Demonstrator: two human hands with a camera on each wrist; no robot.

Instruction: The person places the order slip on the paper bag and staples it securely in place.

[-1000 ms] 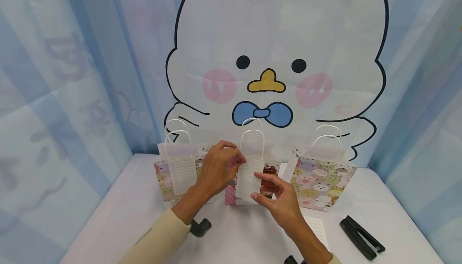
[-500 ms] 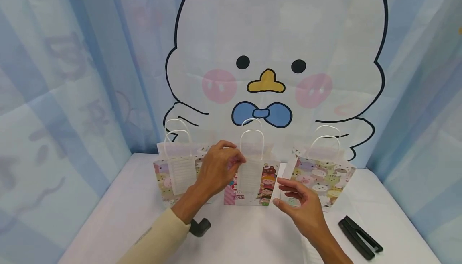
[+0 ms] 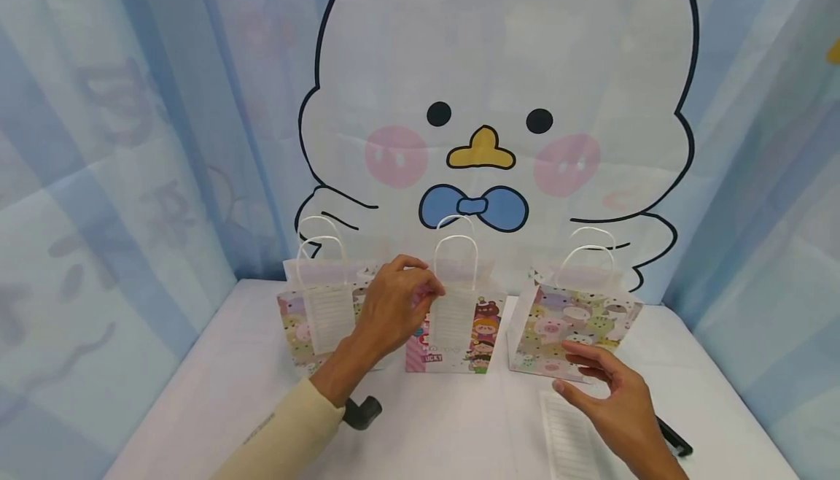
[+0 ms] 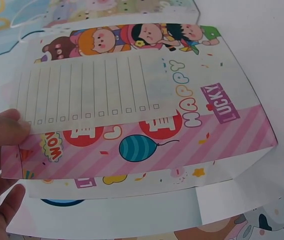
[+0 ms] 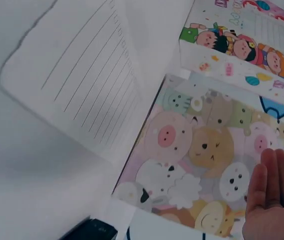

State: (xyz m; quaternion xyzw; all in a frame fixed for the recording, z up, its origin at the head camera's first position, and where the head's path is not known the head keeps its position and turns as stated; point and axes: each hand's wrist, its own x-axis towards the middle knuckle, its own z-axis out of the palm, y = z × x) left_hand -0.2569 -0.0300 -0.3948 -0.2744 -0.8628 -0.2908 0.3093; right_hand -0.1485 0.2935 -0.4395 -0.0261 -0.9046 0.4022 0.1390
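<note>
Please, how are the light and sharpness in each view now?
Head view: soft light, the ruling of the checklist sheet on the middle gift bag faint; left wrist view: dimmer, but that ruling and the LUCKY print are readable; right wrist view: greyish, with a soft shadow along the edge of the loose lined sheet.

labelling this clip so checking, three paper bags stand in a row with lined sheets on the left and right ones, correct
No: lined sheets are on the left bag and middle bag, not the right bag, as the head view shows. The rest stands.
</note>
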